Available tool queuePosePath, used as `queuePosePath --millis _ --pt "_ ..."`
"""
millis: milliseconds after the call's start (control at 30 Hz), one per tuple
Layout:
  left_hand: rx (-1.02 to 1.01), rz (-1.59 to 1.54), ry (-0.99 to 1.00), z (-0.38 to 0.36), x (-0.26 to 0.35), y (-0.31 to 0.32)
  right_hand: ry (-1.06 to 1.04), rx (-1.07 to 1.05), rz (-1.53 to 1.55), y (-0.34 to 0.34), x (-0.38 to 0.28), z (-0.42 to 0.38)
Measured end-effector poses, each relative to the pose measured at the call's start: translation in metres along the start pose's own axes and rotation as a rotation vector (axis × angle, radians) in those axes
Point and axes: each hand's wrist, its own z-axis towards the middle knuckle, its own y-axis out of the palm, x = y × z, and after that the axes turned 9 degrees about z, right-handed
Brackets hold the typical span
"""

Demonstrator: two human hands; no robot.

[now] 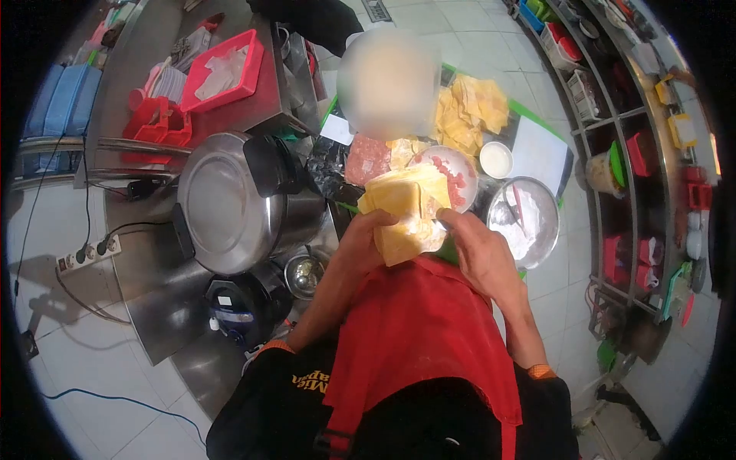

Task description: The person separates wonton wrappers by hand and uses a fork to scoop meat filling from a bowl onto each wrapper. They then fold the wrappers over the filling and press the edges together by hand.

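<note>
A stack of thin yellow dough wrappers [406, 195], dusted with white powder, is held in front of the red apron. My left hand [363, 239] grips its left side, fingers closed with the thumb on top. My right hand [479, 251] pinches the right edge between thumb and fingers. Just behind the stack are a white bowl [470, 186] of pink minced meat and a pink meat slab [366, 159]. More yellow wrappers [469, 115] lie heaped farther back. Near my right hand sits a metal bowl [553, 222] with white powder and a utensil, beside a small white bowl [497, 160].
On the left stands a large lidded steel pot [226, 203], with a pink tray [249, 70] on the counter behind it. A power strip [90, 254] hangs at far left. Shelves [606, 126] line the right. Another person [314, 19] is across from me.
</note>
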Motion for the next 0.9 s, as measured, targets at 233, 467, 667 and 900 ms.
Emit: queuePosePath --millis 233,467,667,900 --pt "-0.137 -0.161 -0.033 -0.003 0.011 0.001 0.071 -0.049 0.239 -0.013 -0.006 0.004" --pt "-0.069 -0.13 -0.061 0.001 0.005 -0.003 0.2 -0.305 -0.071 -0.049 -0.016 0.001" --pt "-0.077 -0.192 -0.091 -0.001 0.001 -0.005 0.365 -0.101 0.125 -0.032 -0.018 0.009" --pt "-0.029 -0.106 -0.063 -0.001 -0.006 0.002 0.146 0.375 0.144 0.015 0.005 0.007"
